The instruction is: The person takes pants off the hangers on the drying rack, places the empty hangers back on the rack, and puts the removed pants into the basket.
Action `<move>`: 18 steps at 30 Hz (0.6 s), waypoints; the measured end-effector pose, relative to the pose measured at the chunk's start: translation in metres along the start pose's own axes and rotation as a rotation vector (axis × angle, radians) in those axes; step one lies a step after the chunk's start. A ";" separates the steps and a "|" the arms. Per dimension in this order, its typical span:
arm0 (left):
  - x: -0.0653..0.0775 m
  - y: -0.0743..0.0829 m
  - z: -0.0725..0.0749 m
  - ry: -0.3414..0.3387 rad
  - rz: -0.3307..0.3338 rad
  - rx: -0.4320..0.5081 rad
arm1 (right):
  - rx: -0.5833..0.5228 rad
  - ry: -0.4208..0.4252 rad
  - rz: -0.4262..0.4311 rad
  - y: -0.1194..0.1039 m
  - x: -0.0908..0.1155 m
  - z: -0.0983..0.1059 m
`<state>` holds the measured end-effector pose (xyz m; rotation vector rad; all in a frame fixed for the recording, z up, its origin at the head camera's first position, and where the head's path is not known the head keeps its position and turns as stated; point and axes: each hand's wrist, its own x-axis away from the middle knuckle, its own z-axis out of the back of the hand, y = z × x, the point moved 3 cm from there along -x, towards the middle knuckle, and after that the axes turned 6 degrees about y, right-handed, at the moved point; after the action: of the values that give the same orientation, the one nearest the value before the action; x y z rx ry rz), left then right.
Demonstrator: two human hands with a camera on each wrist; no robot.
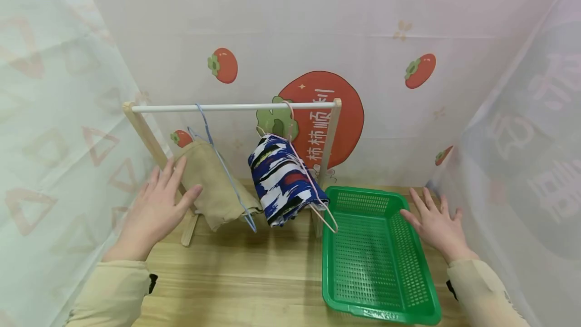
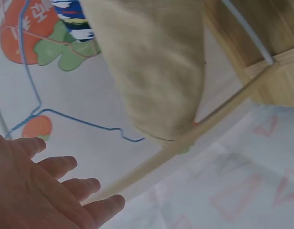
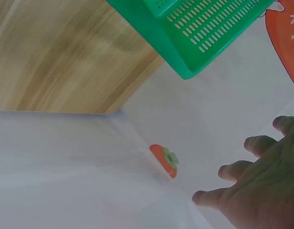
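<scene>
My left hand [image 1: 156,206] is spread with straight fingers at the left end of a small clothes rack [image 1: 236,108], and it holds nothing. Beside it, khaki trousers or similar folded cloth [image 1: 211,183] hang over a blue hanger [image 1: 222,160]. Further right on the rail, a blue, white and black patterned garment [image 1: 283,180] hangs on a pink hanger [image 1: 306,165]. My right hand [image 1: 438,226] has its fingers spread over the right rim of a green plastic basket [image 1: 363,256], with nothing in its grasp. In the right wrist view its fingers [image 3: 237,169] are extended apart from the basket.
The rack and basket stand on a wood-grain table [image 1: 227,286]. A white sheet with printed persimmons [image 1: 386,24] closes off the back, and pale sheets [image 1: 50,115] hang on both sides, close to the arms. The basket has perforated walls and floor.
</scene>
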<state>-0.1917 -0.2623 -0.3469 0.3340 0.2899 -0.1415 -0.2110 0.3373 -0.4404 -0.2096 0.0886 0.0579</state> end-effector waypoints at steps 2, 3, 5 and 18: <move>-0.003 0.006 0.010 0.010 -0.025 0.002 | -0.019 -0.006 -0.002 -0.003 0.000 -0.002; -0.004 0.010 0.015 0.011 -0.032 0.007 | -0.026 -0.010 -0.005 -0.004 0.000 -0.003; -0.005 0.018 0.022 0.012 -0.044 0.028 | -0.033 -0.011 -0.001 -0.006 0.000 -0.003; -0.003 0.084 0.046 0.009 -0.153 0.143 | -0.112 -0.017 0.038 -0.029 -0.007 0.005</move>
<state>-0.1675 -0.1991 -0.2787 0.4544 0.3155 -0.3123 -0.2155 0.3098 -0.4286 -0.3188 0.0725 0.1030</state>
